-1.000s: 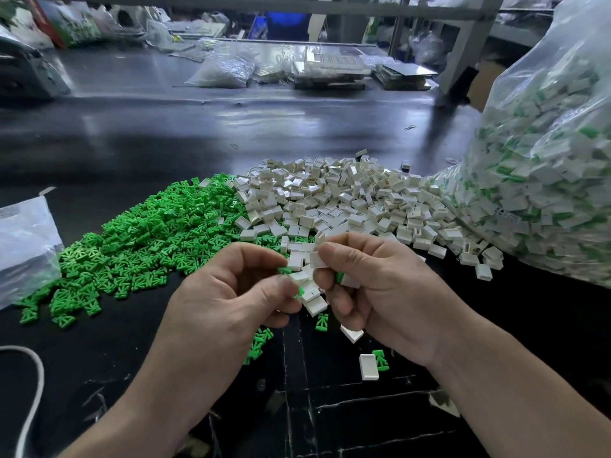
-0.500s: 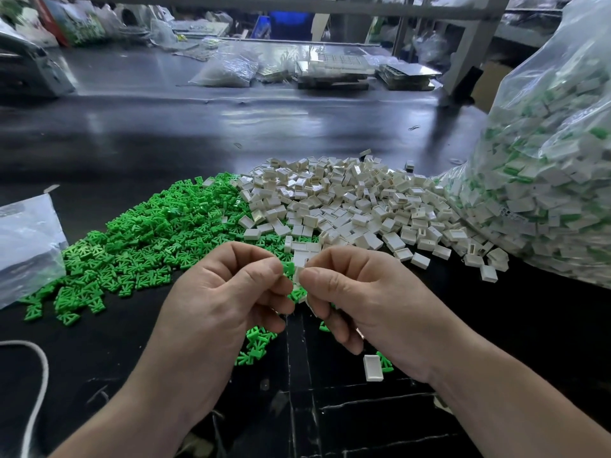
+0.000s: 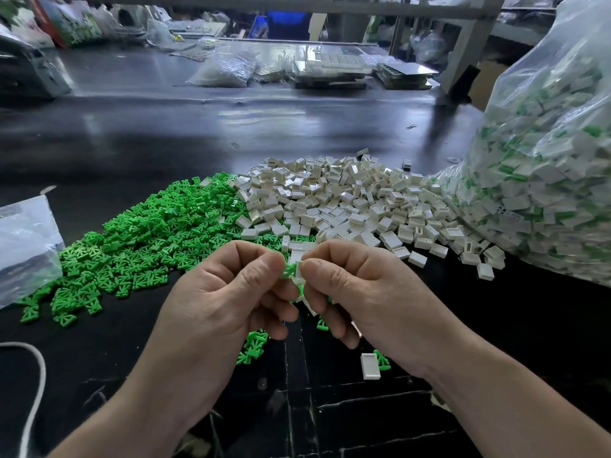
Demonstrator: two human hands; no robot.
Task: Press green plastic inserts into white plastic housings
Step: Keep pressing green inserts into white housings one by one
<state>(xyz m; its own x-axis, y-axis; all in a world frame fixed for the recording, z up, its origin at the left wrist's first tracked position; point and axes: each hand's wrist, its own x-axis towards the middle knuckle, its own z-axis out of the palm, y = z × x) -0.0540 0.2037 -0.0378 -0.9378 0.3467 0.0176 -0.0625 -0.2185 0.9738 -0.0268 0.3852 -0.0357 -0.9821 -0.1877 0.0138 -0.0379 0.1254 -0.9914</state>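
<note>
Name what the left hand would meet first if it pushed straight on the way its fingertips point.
Probably the white housing pinched by the right hand; the left hand holds its green insert right beside it.

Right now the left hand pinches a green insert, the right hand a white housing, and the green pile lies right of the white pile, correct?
No. Head view: the green pile lies left of the white pile. The left hand pinches a green insert, the right hand a white housing.

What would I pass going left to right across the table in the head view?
Small clear bag, pile of green inserts, pile of white housings, large clear bag of filled housings.
</note>
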